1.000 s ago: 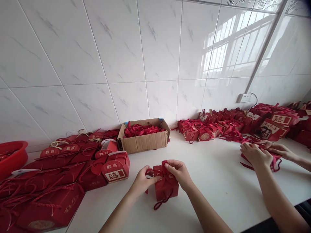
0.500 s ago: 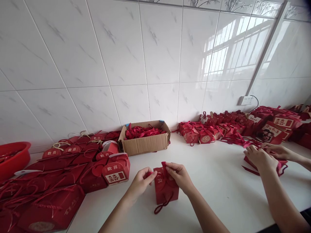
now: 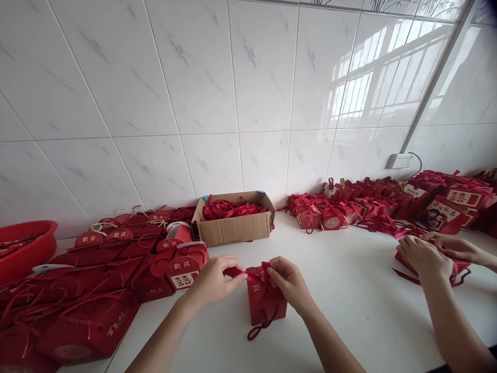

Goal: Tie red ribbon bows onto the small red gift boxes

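A small red gift box (image 3: 266,305) stands upright on the white counter (image 3: 349,290) in front of me, a red cord loop hanging from its front. My left hand (image 3: 214,281) pinches a red ribbon (image 3: 237,272) at the box's top left. My right hand (image 3: 289,284) grips the box's top right corner and the ribbon there. Both hands are closed.
A cardboard box (image 3: 233,224) of red ribbons sits behind. Piles of red gift bags (image 3: 116,264) lie at the left beside a red basin (image 3: 24,248). Finished red boxes (image 3: 326,215) line the wall to the right. Another person's hands (image 3: 427,256) work on a red box at right.
My left hand has pulled the ribbon out to the left and turned palm down. The view has shifted slightly right; the other person's hands stay on their box.
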Demonstrator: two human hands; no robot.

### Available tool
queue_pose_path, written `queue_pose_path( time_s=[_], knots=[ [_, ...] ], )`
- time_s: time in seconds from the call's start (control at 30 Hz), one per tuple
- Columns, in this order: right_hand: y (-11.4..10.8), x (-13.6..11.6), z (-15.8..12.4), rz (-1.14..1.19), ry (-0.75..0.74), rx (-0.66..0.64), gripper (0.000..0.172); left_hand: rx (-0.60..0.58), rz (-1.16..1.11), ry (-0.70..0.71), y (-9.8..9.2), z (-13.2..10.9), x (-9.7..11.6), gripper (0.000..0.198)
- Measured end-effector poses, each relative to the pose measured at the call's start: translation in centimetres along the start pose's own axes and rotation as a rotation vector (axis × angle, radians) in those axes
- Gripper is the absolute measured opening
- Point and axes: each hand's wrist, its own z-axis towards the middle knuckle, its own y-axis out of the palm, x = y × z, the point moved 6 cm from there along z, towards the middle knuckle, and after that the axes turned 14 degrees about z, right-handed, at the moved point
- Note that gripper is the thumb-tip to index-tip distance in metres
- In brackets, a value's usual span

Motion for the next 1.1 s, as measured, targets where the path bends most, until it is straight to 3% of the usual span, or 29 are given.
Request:
queue_pose_path(
  time_s=[0.2, 0.3, 0.4, 0.5, 0.6, 0.67, 0.77, 0.8, 0.93, 1.1],
  knots=[
    [0.5, -0.1, -0.2, -0.183, -0.06, 0.12, 0.013, -0.037, 0.231, 0.277, -1.7, 0.7, 3.6, 0.019],
    [0.9, -0.3, -0.1, -0.287, -0.112, 0.074, 0.01, -0.067, 0.288, 0.423, -1.0, 2.3, 5.5, 0.025],
    [1.0, -0.4, -0.1, -0.297, -0.129, 0.002, 0.011, 0.003, 0.337, 0.518, 0.4, 4.5, 6.3, 0.027],
    [0.8, -0.3, -0.1, -0.245, -0.109, -0.019, 0.014, 0.217, 0.383, 0.418, 1.4, 5.7, 5.2, 0.021],
    [0.5, -0.2, 0.0, -0.199, -0.09, 0.014, 0.021, 0.449, 0.265, 0.144, 1.4, 4.5, 2.4, 0.023],
    [0.5, 0.0, 0.0, -0.161, -0.066, 0.029, 0.024, 0.385, 0.074, 0.029, 2.2, 3.3, 0.7, 0.022],
    [0.5, 0.3, 0.0, -0.07, -0.042, 0.029, 0.022, 0.11, -0.209, -0.017, 4.5, 1.8, -0.4, 0.026],
    [0.5, 0.3, 0.0, -0.038, -0.045, 0.033, 0.022, 0.067, -0.271, -0.027, 5.1, 1.5, -0.5, 0.025],
    [0.4, 0.2, -0.3, -0.018, -0.07, 0.046, 0.025, 0.099, -0.382, -0.077, 6.2, 0.7, -0.7, 0.015],
    [0.3, 0.4, -0.5, -0.199, -0.076, 0.034, 0.021, 0.151, -0.435, -0.064, 6.5, -0.1, -0.5, 0.014]
  ],
)
